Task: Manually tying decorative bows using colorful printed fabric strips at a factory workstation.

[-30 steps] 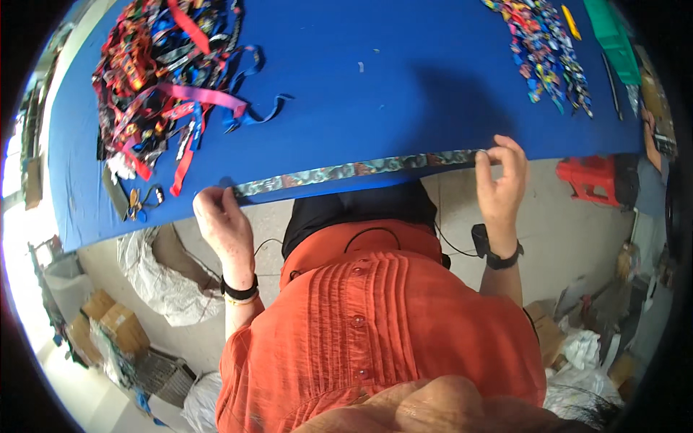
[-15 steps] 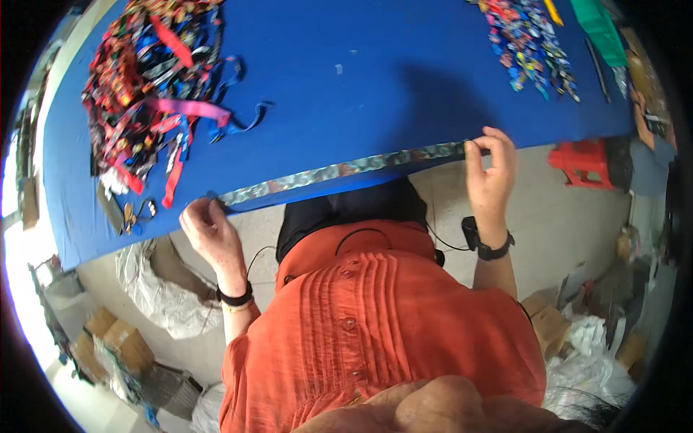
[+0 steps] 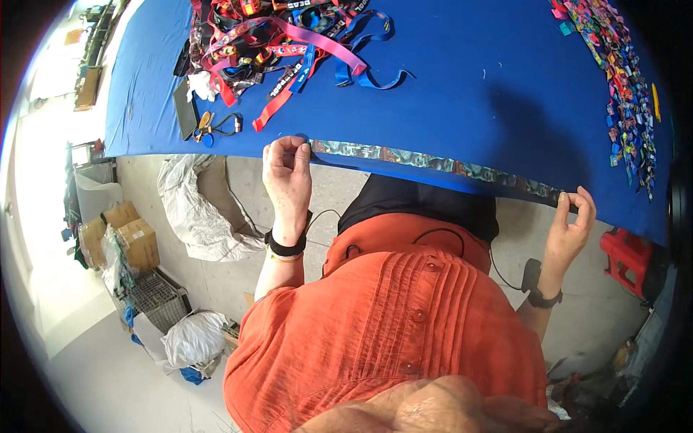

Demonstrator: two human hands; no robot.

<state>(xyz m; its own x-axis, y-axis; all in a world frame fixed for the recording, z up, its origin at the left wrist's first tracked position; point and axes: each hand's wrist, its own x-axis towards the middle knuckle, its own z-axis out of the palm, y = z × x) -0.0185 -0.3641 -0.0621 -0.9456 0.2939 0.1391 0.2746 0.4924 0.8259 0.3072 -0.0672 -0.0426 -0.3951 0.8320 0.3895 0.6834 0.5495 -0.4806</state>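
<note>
A long, flat printed ribbon strap [image 3: 433,163] in dark green and brown is stretched straight along the near edge of the blue-covered table [image 3: 447,86]. My left hand [image 3: 290,169] pinches its left end between thumb and fingers. At the other end, my right hand [image 3: 574,224] grips the strap in the same kind of pinch. Beyond my left hand lies a tangled heap of colourful straps [image 3: 260,43], with pink, red, black and blue bands hanging loose.
Bunched small colourful straps [image 3: 624,94] lie at the far right, beside a yellow stick [image 3: 656,102]. Keys [image 3: 209,124] and a dark flat case [image 3: 185,110] rest near the left edge. Below stand a white sack [image 3: 198,216], cardboard boxes [image 3: 137,242] and a red stool [image 3: 624,261].
The view has turned toward the left, so the table and heap appear shifted right. Both hands still hold the strap's ends, and it stays stretched between them.
</note>
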